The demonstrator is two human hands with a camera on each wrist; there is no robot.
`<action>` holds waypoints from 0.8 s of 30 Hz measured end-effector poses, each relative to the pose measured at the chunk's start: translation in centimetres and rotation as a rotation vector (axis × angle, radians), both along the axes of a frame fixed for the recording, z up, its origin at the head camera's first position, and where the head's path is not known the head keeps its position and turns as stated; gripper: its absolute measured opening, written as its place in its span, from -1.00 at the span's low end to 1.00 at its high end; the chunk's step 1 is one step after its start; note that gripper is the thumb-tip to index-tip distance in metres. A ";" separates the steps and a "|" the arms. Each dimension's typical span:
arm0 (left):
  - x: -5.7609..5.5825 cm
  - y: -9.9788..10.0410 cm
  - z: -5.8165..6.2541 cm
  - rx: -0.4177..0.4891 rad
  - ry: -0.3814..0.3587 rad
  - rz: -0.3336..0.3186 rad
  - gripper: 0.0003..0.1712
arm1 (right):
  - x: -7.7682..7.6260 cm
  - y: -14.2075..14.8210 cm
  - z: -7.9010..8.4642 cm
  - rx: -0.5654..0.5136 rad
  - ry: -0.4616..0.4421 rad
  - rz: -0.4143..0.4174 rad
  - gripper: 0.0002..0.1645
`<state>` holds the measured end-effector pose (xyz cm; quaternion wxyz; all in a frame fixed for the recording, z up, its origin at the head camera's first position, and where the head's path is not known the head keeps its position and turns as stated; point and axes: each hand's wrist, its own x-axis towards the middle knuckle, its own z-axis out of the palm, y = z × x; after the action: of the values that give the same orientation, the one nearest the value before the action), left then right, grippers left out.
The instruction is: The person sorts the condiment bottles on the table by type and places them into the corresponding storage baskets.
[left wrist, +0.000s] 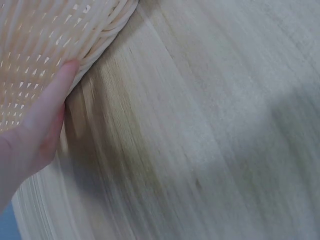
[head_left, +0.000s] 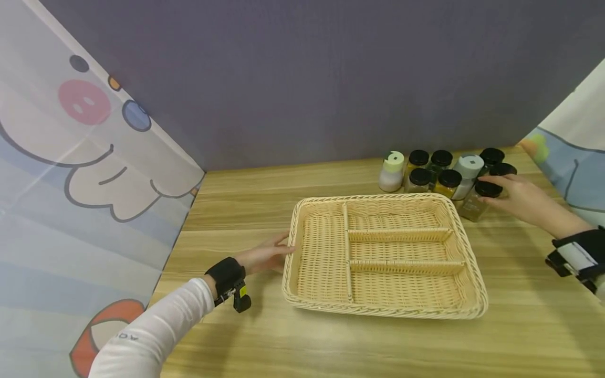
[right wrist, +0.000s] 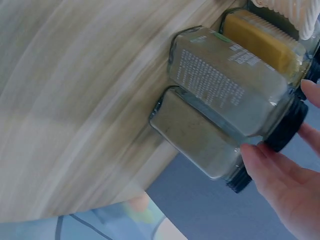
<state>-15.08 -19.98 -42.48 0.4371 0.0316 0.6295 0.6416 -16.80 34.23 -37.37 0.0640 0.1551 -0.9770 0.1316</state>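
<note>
My left hand [head_left: 266, 256] grips the left rim of a pale wicker basket [head_left: 347, 247] divided into several compartments. In the left wrist view, the thumb lies over the basket's woven edge [left wrist: 107, 37], with fingers partly hidden below. At the right, my right hand [head_left: 527, 202] holds a square glass spice jar [right wrist: 225, 82] by its black lid, fingers on either side. This jar has pale printed text and greyish-brown contents, and it stands just off the basket's back right corner. A similar jar [right wrist: 192, 132] sits close beside it.
Several more black-lidded jars [head_left: 448, 181] cluster behind the basket, along with a grey-capped shaker [head_left: 468, 170] and a yellow-capped one [head_left: 391, 172]. A dark wall panel [head_left: 331, 89] rises at the table's back. Patterned cloth [head_left: 71, 210] hangs at the left.
</note>
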 end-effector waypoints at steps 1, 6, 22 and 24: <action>0.0 0.0 0.0 0.002 -0.003 0.002 -0.23 | -0.1 0.1 -0.2 -0.004 0.010 0.006 -0.41; 0.1 0.0 -0.1 0.004 -0.007 0.005 -0.26 | -0.5 0.2 -0.8 -0.037 0.023 0.007 -0.44; 0.0 0.0 -0.3 0.011 -0.013 0.006 -0.27 | -1.4 0.5 -1.1 -0.143 -0.144 -0.092 -0.32; 0.0 0.0 -0.4 0.007 -0.015 0.010 -0.26 | -1.5 0.6 -1.1 -0.159 -0.172 -0.113 -0.32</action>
<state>-15.12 -19.96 -42.88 0.4385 0.0255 0.6241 0.6462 -18.32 34.82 -38.49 -0.0006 0.0825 -0.9726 0.2175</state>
